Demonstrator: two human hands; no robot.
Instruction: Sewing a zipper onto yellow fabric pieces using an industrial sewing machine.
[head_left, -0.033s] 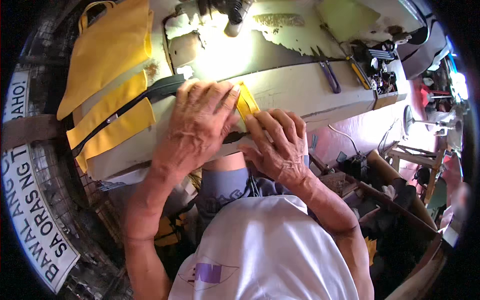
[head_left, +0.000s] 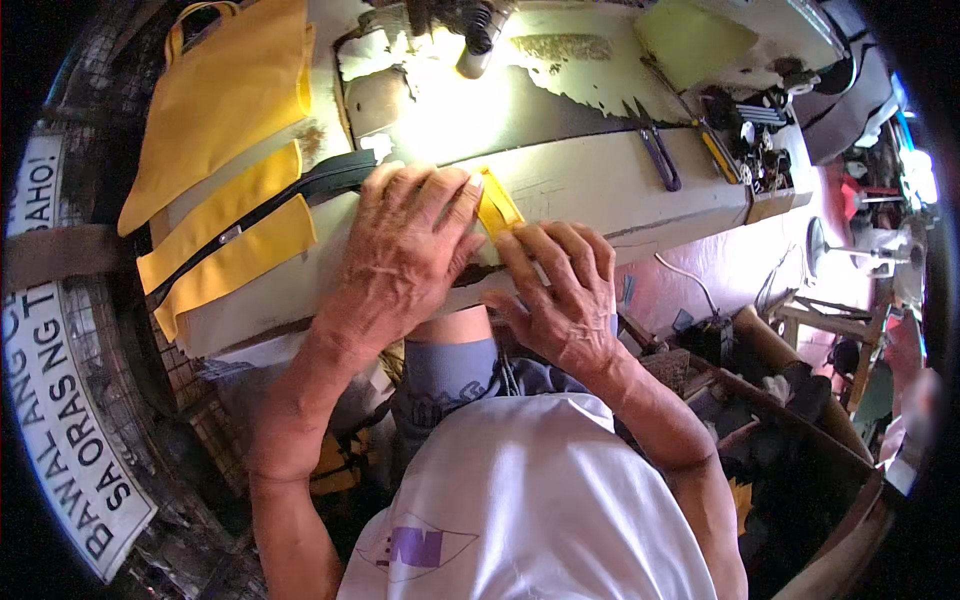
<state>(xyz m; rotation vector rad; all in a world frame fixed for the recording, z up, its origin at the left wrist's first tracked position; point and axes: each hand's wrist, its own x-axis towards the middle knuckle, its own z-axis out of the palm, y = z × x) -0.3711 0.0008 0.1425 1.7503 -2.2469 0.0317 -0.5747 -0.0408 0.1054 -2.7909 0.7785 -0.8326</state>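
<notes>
A narrow yellow strip (head_left: 499, 203), which looks like folded leather with a raised edge, lies on the near edge of the work table, under the glare of a lamp. My left hand (head_left: 408, 235) is at its upper left end, with the fingers bent close together and the index fingertip on the strip. At the strip's lower end, my right hand (head_left: 560, 275) grips with the index fingertip, and its thumb is tucked lower down. Left of my left hand lies a dark zipper (head_left: 255, 222) with a metal slider, joined to yellow panels (head_left: 240, 258).
A yellow bag piece with a handle (head_left: 225, 110) lies at the table's far left. The lamp or machine head (head_left: 480, 45) hangs over the middle. Dark-handled scissors (head_left: 657, 150), a yellow-handled tool (head_left: 718, 155) and a tray (head_left: 778, 200) of small metal parts are at the right.
The view has shifted slightly. Both hands stay at the yellow strip, with only slight finger movement.
</notes>
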